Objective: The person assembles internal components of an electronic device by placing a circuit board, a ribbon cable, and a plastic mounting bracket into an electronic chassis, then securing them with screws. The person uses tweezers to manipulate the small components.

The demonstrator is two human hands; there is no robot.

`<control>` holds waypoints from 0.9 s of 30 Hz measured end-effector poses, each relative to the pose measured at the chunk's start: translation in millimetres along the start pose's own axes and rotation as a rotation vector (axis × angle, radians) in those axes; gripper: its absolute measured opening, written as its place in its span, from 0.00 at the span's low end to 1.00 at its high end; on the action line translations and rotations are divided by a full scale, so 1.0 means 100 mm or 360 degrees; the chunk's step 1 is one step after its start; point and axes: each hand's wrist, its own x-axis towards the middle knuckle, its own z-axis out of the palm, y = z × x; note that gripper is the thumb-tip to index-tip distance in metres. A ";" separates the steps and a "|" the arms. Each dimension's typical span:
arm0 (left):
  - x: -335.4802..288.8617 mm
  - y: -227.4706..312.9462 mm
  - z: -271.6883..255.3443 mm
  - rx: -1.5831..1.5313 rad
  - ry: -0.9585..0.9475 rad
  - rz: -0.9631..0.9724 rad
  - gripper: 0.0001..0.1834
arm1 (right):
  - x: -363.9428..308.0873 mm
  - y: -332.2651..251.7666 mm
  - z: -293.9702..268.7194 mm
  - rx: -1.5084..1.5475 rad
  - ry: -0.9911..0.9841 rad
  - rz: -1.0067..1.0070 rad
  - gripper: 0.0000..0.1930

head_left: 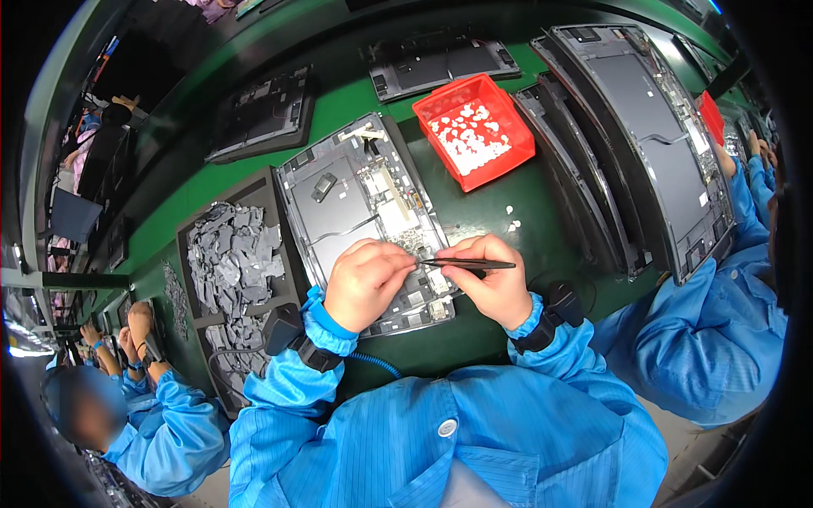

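In front of me an opened flat electronic device (326,216) lies slightly turned on the bench, its circuit board (391,203) bare along the right half. My right hand (491,284) grips black tweezers (478,264), their tips pointing left over the board's lower part. Close to those tips, my left hand (364,284) has thumb and forefinger pinched together above the board; anything between them is too small to make out. A small dark block (323,186) rests on the device's grey panel.
A red bin (515,169) of small white pieces stands beyond the device. Left of it, a dark tray (292,254) holds crumpled grey-black scraps (230,258). Several similar devices (631,110) lean in a row at right; others (267,110) lie behind. People in blue sit on both sides.
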 end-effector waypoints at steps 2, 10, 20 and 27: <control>-0.01 0.00 0.00 -0.0004 -0.0001 -0.0003 0.09 | 0.01 -0.01 0.01 -0.0095 0.0013 -0.0040 0.11; -0.07 0.09 0.06 0.0126 0.0011 0.0104 0.11 | 0.01 -0.04 0.04 -0.0363 0.0061 -0.0267 0.10; -0.08 0.20 0.09 0.0528 -0.0156 0.0253 0.14 | 0.03 -0.08 0.03 -0.0536 0.0025 -0.0506 0.11; -0.12 0.11 0.09 0.0462 -0.0145 0.0170 0.14 | 0.06 -0.07 0.04 -0.0622 -0.0091 -0.0652 0.10</control>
